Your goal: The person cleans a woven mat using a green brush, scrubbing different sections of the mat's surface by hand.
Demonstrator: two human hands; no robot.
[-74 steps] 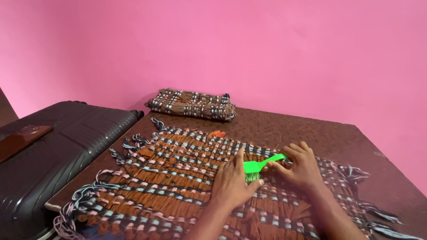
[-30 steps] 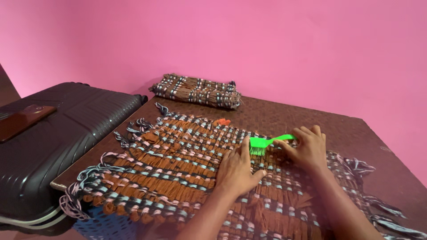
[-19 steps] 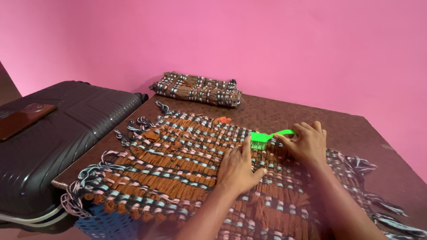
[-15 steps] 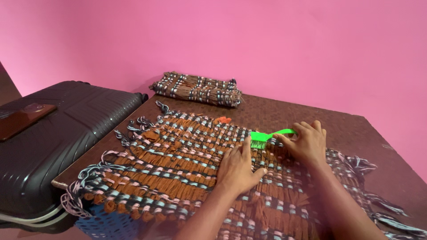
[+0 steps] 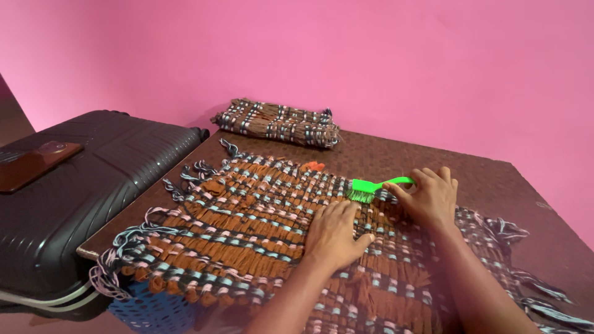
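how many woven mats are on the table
2. One woven mat is spread across the table, under the left hand and the right hand holding the green brush. The folded mat lies near the wall.

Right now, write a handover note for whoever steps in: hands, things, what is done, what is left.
Left hand: flat, palm down, pressing on the brown woven mat with pale blue and pink threads, spread over the dark brown table.
Right hand: grips the handle of the bright green plastic brush, bristles down on the mat's far part.
Nearby: a folded mat of the same weave by the pink wall; a black hard-shell suitcase at the left.
Done: cannot tell how much is brushed.
Left: probably the near part.
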